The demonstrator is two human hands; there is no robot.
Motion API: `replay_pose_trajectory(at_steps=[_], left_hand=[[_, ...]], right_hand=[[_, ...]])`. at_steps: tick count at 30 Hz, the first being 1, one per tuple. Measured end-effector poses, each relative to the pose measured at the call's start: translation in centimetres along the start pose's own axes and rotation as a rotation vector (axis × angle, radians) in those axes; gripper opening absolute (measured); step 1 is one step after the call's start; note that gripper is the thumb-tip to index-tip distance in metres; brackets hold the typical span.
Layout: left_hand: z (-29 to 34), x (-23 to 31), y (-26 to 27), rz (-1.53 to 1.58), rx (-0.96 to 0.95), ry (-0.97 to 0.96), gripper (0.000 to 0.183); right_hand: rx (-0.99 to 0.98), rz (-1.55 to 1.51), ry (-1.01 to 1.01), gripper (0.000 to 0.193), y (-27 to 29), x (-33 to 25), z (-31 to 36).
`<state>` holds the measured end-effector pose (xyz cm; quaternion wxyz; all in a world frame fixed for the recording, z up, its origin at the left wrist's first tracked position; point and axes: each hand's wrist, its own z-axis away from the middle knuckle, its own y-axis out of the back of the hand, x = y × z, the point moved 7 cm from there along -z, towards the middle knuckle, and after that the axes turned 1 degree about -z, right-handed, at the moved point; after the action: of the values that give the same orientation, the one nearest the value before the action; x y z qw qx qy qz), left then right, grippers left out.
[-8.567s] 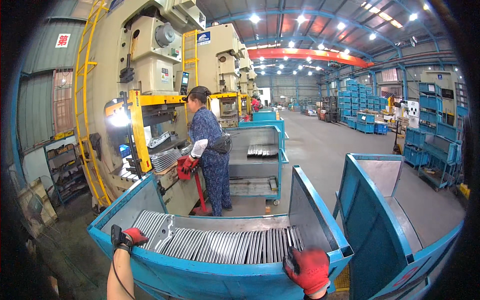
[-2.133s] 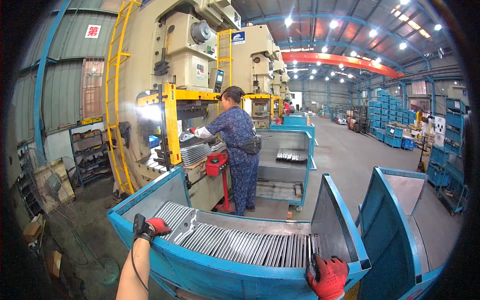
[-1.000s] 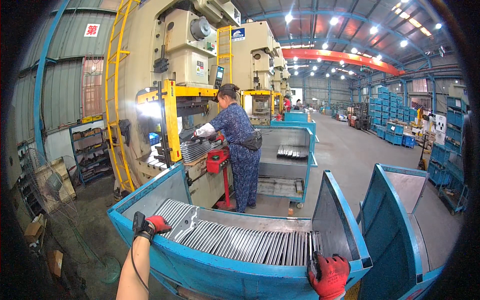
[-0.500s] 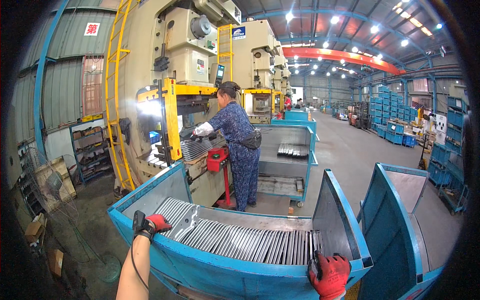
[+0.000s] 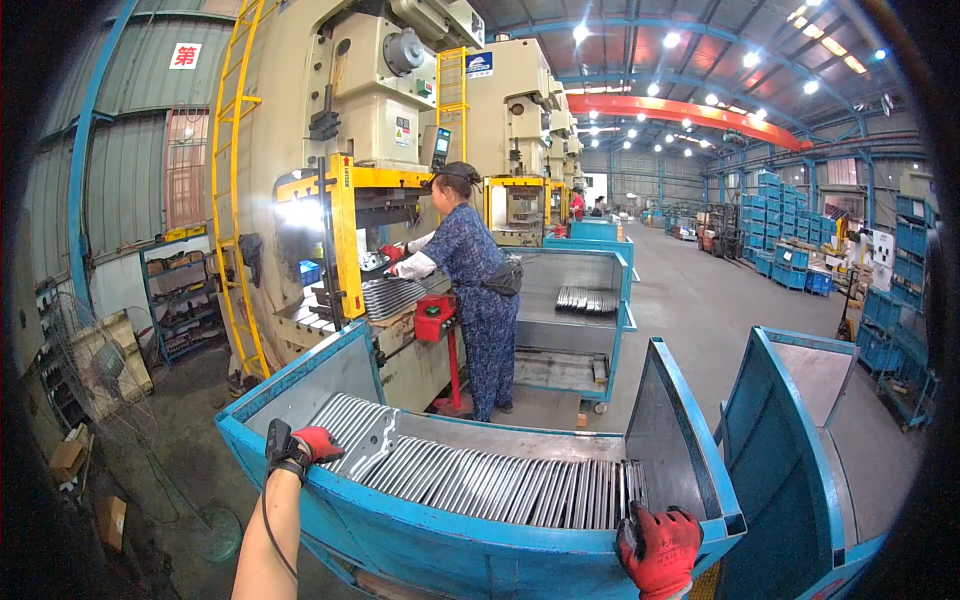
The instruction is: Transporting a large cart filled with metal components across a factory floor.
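Observation:
A blue metal bin (image 5: 420, 522) stands right in front of me, filled with a long row of shiny bent metal plates (image 5: 520, 485). At its left end several of these plates lie flatter, overlapping one another. My left hand (image 5: 318, 445), in a red glove with a black device strapped at the wrist, is closed over the near rim beside those flatter plates. Over the same rim, close to the right corner, my right hand (image 5: 662, 548) is curled in a red glove. The undersides of both hands' grips are hidden.
Beyond the bin, a co-worker (image 5: 475, 260) in dark blue stands at a large press (image 5: 385, 130), beside a red control stand (image 5: 434, 320). Another blue bin (image 5: 785, 450) stands close on the right. A blue rack cart (image 5: 570, 340) is behind the co-worker. A fan (image 5: 110, 365) stands left.
The co-worker's gloved hands have come up over the stack at the press, holding a flat metal piece. My own hands stay on the bin's rim.

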<state>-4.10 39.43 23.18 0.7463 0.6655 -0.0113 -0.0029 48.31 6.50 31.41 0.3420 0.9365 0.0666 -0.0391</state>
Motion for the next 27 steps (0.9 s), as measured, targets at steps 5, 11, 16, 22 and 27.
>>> replay_pose_trajectory(at_steps=[5, 11, 16, 22, 27], left_hand=[[0.3, 0.5, 0.3, 0.009, -0.017, 0.009, 0.056], [0.6, 0.5, 0.3, 0.038, -0.064, 0.036, 0.058], [0.7, 0.8, 0.6, 0.011, -0.032, 0.015, 0.060], [0.0, 0.2, 0.1, 0.004, -0.020, -0.010, 0.058], [-0.3, 0.1, 0.0, 0.014, -0.005, -0.019, 0.055]], right_hand=[[0.035, -0.021, 0.018, 0.033, 0.1, 0.0, 0.0], [-0.225, 0.075, -0.075, 0.049, -2.1, 1.4, 0.0], [-0.203, 0.082, -0.057, 0.050, -2.2, 1.3, 0.2], [0.033, -0.004, 0.015, 0.032, 0.2, -0.2, -0.2], [0.018, 0.004, 0.008, 0.032, 0.3, -0.2, -0.1]])
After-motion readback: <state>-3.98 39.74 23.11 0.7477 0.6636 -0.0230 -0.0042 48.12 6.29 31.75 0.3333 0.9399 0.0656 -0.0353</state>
